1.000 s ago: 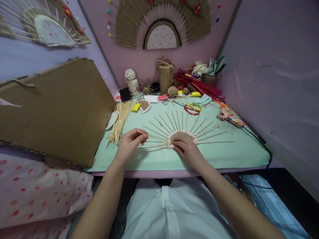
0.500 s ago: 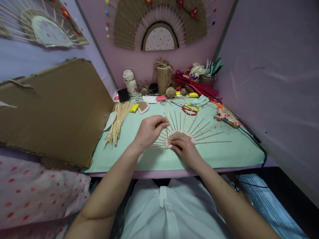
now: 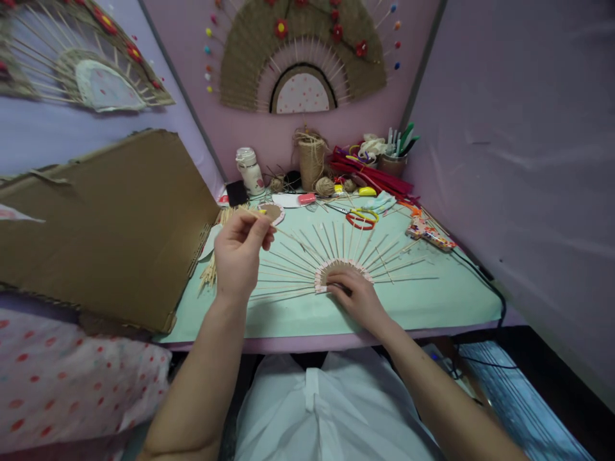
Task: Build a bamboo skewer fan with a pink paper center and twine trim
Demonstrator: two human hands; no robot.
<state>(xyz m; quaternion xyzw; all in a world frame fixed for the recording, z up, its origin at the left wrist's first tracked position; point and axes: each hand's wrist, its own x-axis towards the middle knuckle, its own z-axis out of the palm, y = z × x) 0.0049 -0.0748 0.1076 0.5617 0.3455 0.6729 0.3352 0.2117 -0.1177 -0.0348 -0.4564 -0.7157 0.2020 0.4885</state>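
A fan frame lies flat on the table, its thin wooden sticks [image 3: 288, 272] spreading from a cardboard half-circle [image 3: 327, 267] with a pink-and-white rim. My right hand [image 3: 353, 293] rests over the half-circle, fingers on its face and thumb at its straight lower edge, holding it and hiding part of it. Raised to the left of the frame, my left hand [image 3: 241, 250] pinches a thin bamboo stick [image 3: 281, 230] between thumb and fingers. Behind that hand, a bundle of bamboo sticks [image 3: 209, 274] is partly covered.
Scissors [image 3: 361, 219] lie beyond the fan, with a patterned glue gun [image 3: 430, 235] and its cord at right. A cardboard sheet [image 3: 110, 230] leans at left. Along the back stand a white bottle [image 3: 250, 171], a twine roll [image 3: 311, 163] and red strips [image 3: 375, 176]. Finished fans [image 3: 302, 64] hang above.
My left hand first swung right over the fan's sticks, then came back left and up, with a stick in its fingers. My right hand has stayed on the half-circle. The view tilted slightly.
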